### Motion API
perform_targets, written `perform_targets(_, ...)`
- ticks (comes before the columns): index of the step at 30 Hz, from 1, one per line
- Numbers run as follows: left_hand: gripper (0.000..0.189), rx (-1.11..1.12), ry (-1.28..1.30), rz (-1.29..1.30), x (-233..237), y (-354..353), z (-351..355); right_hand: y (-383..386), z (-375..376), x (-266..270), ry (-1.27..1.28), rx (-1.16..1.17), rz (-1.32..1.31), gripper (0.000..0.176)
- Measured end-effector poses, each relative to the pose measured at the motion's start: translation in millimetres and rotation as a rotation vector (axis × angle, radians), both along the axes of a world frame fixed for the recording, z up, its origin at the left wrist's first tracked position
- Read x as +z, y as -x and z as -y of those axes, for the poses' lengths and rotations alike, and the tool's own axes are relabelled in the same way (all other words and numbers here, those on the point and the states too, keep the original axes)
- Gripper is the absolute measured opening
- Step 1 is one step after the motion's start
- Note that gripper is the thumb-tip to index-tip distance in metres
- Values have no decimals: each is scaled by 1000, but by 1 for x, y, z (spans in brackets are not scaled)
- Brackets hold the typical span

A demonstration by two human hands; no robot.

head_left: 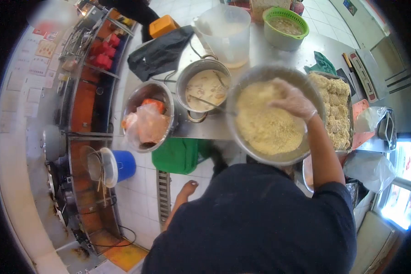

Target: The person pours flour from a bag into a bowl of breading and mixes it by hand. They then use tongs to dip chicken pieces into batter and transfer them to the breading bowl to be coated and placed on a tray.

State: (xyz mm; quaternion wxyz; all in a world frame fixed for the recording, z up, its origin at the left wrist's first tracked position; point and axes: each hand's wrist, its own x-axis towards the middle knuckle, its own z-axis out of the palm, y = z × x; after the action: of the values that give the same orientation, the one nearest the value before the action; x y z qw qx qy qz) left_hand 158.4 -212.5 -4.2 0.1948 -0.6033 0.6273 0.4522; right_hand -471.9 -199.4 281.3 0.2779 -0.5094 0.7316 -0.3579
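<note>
With my gloved right hand spread over the crumbs in the bowl right of centre, I'd best sift lightly; my curled left hand, lower left of centre, may be empty, I can't tell.

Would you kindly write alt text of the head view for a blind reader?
A gloved right hand reaches into a metal bowl of yellowish crumbs, between a pot of pale liquid and a tray of coated pieces. The left hand hangs aside.
</note>
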Motion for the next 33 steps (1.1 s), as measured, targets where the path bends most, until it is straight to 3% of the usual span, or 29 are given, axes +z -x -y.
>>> perform_targets(1,39,1,1,0,5,0,-2,-1,-3,2,1,1,0,66)
perform_targets(3,38,41,-45,39,12,2,-5,-5,-12,9,-507,82,-243,81)
perform_targets(5,38,19,-37,31,12,0,-5,-8,-22,-39,-798,281,-375,87)
perform_targets(6,39,-4,-35,27,11,-1,-5,-22,-30,-57,-794,281,-379,87)
perform_targets(8,39,14,-26,5,12,0,-6,-44,-47,-80,-511,-104,-415,75)
perform_targets(9,40,26,-19,-14,14,0,-5,-38,-45,-80,-508,-104,-414,75)
perform_targets(11,41,72,-23,-27,-2,-8,-3,-11,-37,-81,-517,-39,419,68)
perform_targets(13,42,120,-27,-46,3,0,2,3,-25,-87,-360,-78,541,68)
perform_targets(16,42,79,-3,-1,19,8,1,5,-11,-74,-234,-96,470,66)
perform_targets(18,41,-37,25,3,25,14,4,-1,5,-64,-223,-233,-441,66)
perform_targets(20,41,-32,10,-3,19,13,4,-18,19,-84,-70,-284,-509,74)
perform_targets(21,41,-22,-10,-5,11,10,4,-27,24,-96,-94,-177,-507,76)
perform_targets(23,41,-376,197,-188,-29,-18,6,-46,32,-92,-241,-55,-595,79)
perform_targets(24,43,-343,155,-157,-15,-8,8,-56,36,-84,-361,-50,-683,79)
perform_targets(25,44,-81,49,-33,22,15,7,-61,35,-79,-224,-84,-777,81)
perform_targets(26,44,-169,69,-124,14,11,15,-64,36,-75,-86,-119,-872,82)
perform_targets(27,41,-421,339,-207,-43,-16,16,-67,41,-72,-190,-11,-787,84)
perform_targets(28,38,12,70,-16,28,27,9,-69,43,-73,-304,100,-701,86)
perform_targets(29,36,8,110,-119,22,22,5,-71,41,-77,-303,98,-706,87)
perform_targets(31,36,-596,481,-428,-31,-17,5,-76,45,-54,-319,126,-702,93)
perform_targets(33,37,-718,307,-188,-7,-1,-1,-92,47,-20,-316,161,-715,99)
